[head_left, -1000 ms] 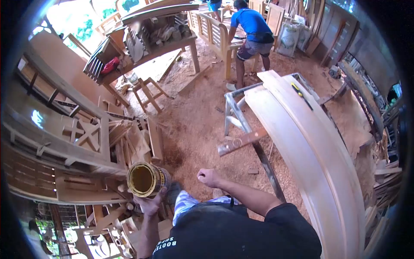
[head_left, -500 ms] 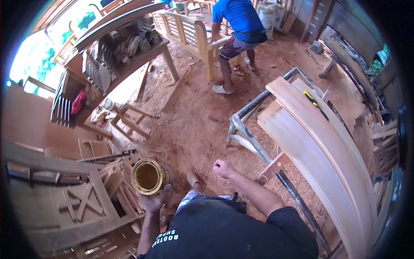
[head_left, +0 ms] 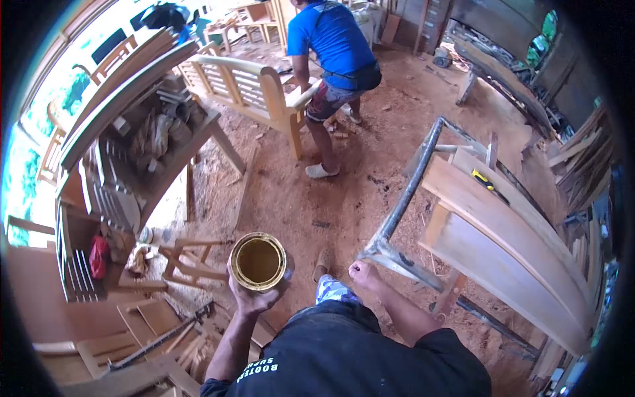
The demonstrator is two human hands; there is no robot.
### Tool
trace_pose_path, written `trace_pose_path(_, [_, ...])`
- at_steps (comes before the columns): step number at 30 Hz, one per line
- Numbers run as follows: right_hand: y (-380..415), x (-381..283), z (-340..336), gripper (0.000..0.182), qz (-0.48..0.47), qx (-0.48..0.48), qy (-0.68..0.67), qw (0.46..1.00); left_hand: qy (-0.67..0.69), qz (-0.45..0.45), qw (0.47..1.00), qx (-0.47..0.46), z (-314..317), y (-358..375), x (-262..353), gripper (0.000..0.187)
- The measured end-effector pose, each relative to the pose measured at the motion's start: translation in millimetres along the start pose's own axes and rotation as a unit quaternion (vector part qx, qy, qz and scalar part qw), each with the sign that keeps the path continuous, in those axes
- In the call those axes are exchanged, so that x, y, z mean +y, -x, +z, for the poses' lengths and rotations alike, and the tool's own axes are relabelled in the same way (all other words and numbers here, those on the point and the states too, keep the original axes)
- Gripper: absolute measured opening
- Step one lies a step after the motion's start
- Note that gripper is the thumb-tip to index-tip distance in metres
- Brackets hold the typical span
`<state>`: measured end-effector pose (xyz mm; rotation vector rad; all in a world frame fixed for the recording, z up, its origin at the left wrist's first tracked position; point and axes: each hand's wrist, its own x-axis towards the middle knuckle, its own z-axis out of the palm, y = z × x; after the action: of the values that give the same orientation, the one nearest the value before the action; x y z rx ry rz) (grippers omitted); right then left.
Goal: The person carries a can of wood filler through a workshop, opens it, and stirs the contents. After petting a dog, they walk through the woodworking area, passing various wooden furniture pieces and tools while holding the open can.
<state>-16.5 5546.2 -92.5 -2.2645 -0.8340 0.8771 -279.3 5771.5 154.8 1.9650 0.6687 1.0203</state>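
Observation:
My left hand (head_left: 249,299) is wrapped round an open tin can (head_left: 259,288), held up in front of my left side with its mouth facing me. Brownish-yellow liquid (head_left: 258,259) shows inside the can. My right hand (head_left: 366,274) is curled into a fist with nothing visible in it, close to the near corner of a metal-pipe stand (head_left: 405,202). Long curved wooden boards (head_left: 476,198) lie on that stand, and a yellow and black hand tool (head_left: 488,184) rests on them.
Ahead, a person in a blue shirt (head_left: 340,46) bends beside a slatted wooden bench (head_left: 248,92). To the left are a cluttered workbench (head_left: 228,149) and a small wooden stool (head_left: 192,261). Wood pieces (head_left: 152,317) lie at lower left. Sawdust covers the floor (head_left: 370,172).
I have moved forward, so the bench, the person and the stand appear nearer. My left hand has carried the can slightly right in view. My right hand stays curled.

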Motion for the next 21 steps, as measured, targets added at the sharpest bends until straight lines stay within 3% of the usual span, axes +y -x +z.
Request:
trace_pose_path(4, [-73, -42, -15, 0.025, -0.009, 0.031, -0.051, 0.998, -0.041, 0.007, 0.999, -0.029, 32, -95, -15, 0.084])
trace_pose_path(8, [-149, -60, -35, 0.024, -0.071, 0.032, -0.051, 0.996, 0.052, 0.042, 0.994, -0.091, 64, -182, -45, 0.083])
trace_pose_path(10, [-187, -68, -42, 0.022, -0.076, 0.062, -0.037, 0.994, 0.052, 0.092, 0.992, -0.071, 85, -220, -60, 0.083])
trace_pose_path(12, [-215, -81, -63, 0.022, -0.056, 0.057, -0.054, 0.995, 0.032, 0.019, 0.991, -0.130, 104, -259, -63, 0.087])
trace_pose_path(16, [-276, -67, -78, 0.022, -0.019, 0.084, -0.037, 0.996, 0.107, 0.009, 0.977, -0.181, 158, -342, -57, 0.084])
trace_pose_path(17, [-283, -66, -81, 0.015, 0.017, 0.096, -0.022, 0.995, 0.113, 0.015, 0.973, -0.201, 171, -360, -61, 0.085])
trace_pose_path(21, [-328, -28, -78, 0.027, 0.152, -0.092, 0.060, 0.982, 0.123, 0.056, 0.958, -0.252, 226, -428, -101, 0.094])
